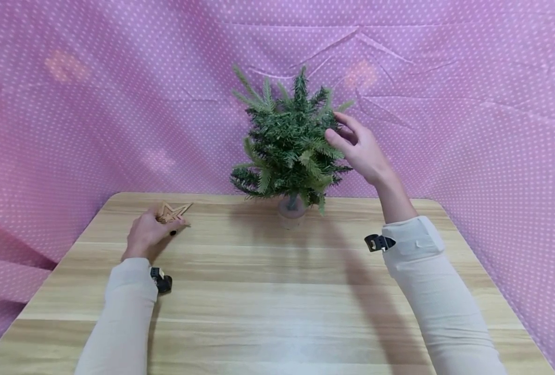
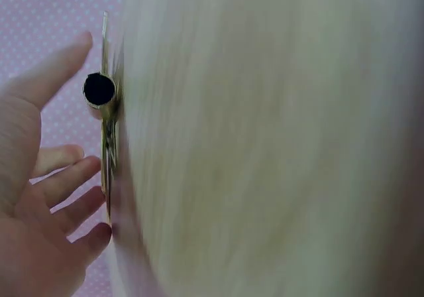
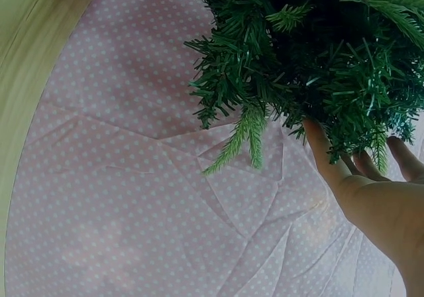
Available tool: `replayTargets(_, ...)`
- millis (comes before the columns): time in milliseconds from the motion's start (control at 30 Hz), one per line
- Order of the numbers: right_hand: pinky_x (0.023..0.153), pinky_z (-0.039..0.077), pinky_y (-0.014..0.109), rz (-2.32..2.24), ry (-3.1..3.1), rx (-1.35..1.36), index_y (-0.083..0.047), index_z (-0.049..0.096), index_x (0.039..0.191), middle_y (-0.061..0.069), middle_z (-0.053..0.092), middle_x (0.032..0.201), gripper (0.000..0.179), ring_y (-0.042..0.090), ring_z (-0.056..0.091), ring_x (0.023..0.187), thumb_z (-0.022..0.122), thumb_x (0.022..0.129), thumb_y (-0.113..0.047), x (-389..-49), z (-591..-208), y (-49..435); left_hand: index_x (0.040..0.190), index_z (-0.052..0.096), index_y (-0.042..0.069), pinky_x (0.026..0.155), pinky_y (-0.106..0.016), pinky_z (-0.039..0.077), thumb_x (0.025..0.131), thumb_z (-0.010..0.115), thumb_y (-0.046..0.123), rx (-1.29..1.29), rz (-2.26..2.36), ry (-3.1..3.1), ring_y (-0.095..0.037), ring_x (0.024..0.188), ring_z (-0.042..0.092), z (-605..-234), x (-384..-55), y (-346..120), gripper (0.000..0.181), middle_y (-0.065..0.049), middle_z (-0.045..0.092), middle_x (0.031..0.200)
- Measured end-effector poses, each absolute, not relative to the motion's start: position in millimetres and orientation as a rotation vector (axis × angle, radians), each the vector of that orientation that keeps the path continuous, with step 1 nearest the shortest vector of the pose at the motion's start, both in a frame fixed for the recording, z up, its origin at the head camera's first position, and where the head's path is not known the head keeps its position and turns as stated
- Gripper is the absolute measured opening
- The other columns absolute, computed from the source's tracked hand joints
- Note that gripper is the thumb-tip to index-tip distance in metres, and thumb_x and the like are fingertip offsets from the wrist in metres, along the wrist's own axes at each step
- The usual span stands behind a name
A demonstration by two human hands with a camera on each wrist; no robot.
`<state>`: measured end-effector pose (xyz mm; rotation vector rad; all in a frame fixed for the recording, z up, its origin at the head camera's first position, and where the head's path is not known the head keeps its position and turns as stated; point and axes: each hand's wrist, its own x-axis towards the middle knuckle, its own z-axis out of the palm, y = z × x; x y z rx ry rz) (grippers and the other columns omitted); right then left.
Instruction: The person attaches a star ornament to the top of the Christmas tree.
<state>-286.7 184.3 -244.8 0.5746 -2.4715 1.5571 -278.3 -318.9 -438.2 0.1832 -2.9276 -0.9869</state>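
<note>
A gold star tree topper (image 1: 173,212) lies at the table's far left, with my left hand (image 1: 148,233) over its near side. In the left wrist view the star (image 2: 108,144) shows edge-on, its round socket (image 2: 100,89) facing the camera. The fingertips of the left hand (image 2: 40,197) are right at its edge, and the thumb stands apart from them. A small artificial Christmas tree (image 1: 293,138) stands upright at the table's back. My right hand (image 1: 359,149) is at its upper right branches, thumb and fingers spread apart; some fingertips are hidden behind needles (image 3: 344,105).
The tree's pale round base (image 1: 291,207) sits near the far edge of the wooden table (image 1: 259,302). Pink polka-dot cloth (image 1: 469,104) hangs behind and along both sides. Each forearm wears a dark wrist strap (image 1: 379,242).
</note>
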Motion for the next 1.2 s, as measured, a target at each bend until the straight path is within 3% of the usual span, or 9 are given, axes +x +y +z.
replayTargets(133,0.116,0.033,0.055,1.535,-2.486,0.553,-0.017,0.032,0.159,0.021,0.038,0.158,0.072,0.035,0.039,0.144,0.06,0.1,-0.047,-288,-246,184,0.133,0.055,-0.005,0.073,-0.053,0.051,0.086,0.073,0.061,0.227,-0.918,-2.88,-0.047,0.099,0.06,-443,-282,-318,0.083,-0.031,0.063,0.113)
replayTargets(267,0.115,0.034,0.057,1.538,-2.493,0.544,-0.015,0.032,0.159,0.021,0.038,0.158,0.072,0.035,0.038,0.144,0.059,0.1,-0.046,-288,-246,184,0.136,0.055,-0.007,0.07,-0.05,0.05,0.088,0.074,0.054,0.262,-0.865,-2.857,-0.046,0.095,0.059,-444,-285,-318,0.081,-0.032,0.064,0.111)
replayTargets(533,0.115,0.033,0.058,1.547,-2.482,0.56,-0.013,0.032,0.159,0.022,0.034,0.159,0.073,0.037,0.036,0.145,0.059,0.1,-0.045,-287,-246,184,0.153,0.035,-0.006,0.083,-0.058,0.048,0.089,0.073,0.052,0.266,-0.944,-2.923,-0.05,0.109,0.054,-442,-288,-318,0.094,-0.036,0.052,0.133)
replayTargets(600,0.116,0.032,0.058,1.548,-2.482,0.562,-0.013,0.032,0.159,0.023,0.034,0.159,0.073,0.037,0.036,0.145,0.059,0.1,-0.045,-286,-246,184,0.149,0.041,-0.005,0.081,-0.058,0.048,0.089,0.074,0.051,0.273,-0.945,-2.922,-0.05,0.108,0.054,-441,-287,-317,0.089,-0.036,0.054,0.13)
replayTargets(767,0.116,0.033,0.058,1.567,-2.474,0.573,-0.012,0.032,0.159,0.024,0.034,0.158,0.072,0.038,0.036,0.145,0.06,0.1,-0.042,-288,-247,185,0.125,0.057,-0.008,0.076,-0.055,0.049,0.087,0.078,0.042,0.306,-0.934,-2.881,-0.046,0.098,0.056,-440,-287,-315,0.066,-0.03,0.06,0.11)
replayTargets(867,0.116,0.032,0.058,1.583,-2.47,0.574,-0.012,0.033,0.159,0.024,0.035,0.158,0.071,0.037,0.036,0.145,0.06,0.099,-0.041,-288,-248,185,0.135,0.053,-0.01,0.087,-0.06,0.049,0.088,0.078,0.035,0.346,-0.952,-2.846,-0.051,0.105,0.055,-440,-288,-314,0.069,-0.034,0.059,0.115)
replayTargets(1000,0.117,0.03,0.057,1.591,-2.463,0.573,-0.012,0.033,0.159,0.023,0.034,0.159,0.072,0.036,0.035,0.145,0.061,0.099,-0.041,-288,-248,185,0.147,0.039,-0.013,0.105,-0.061,0.04,0.089,0.077,0.025,0.405,-1.036,-2.767,-0.054,0.122,0.048,-440,-291,-314,0.079,-0.04,0.051,0.131)
replayTargets(1100,0.118,0.03,0.055,1.581,-2.465,0.568,-0.012,0.033,0.159,0.023,0.035,0.159,0.073,0.036,0.036,0.145,0.061,0.099,-0.042,-288,-248,185,0.144,0.047,-0.01,0.105,-0.056,0.044,0.089,0.077,0.017,0.454,-1.218,-2.673,-0.048,0.12,0.051,-440,-292,-313,0.068,-0.035,0.054,0.13)
replayTargets(1200,0.117,0.032,0.054,1.583,-2.465,0.564,-0.012,0.033,0.159,0.022,0.035,0.159,0.074,0.035,0.036,0.145,0.062,0.098,-0.042,-287,-247,185,0.138,0.055,-0.007,0.097,-0.051,0.05,0.09,0.077,0.016,0.488,-1.266,-2.61,-0.04,0.11,0.055,-439,-291,-313,0.058,-0.03,0.059,0.124)
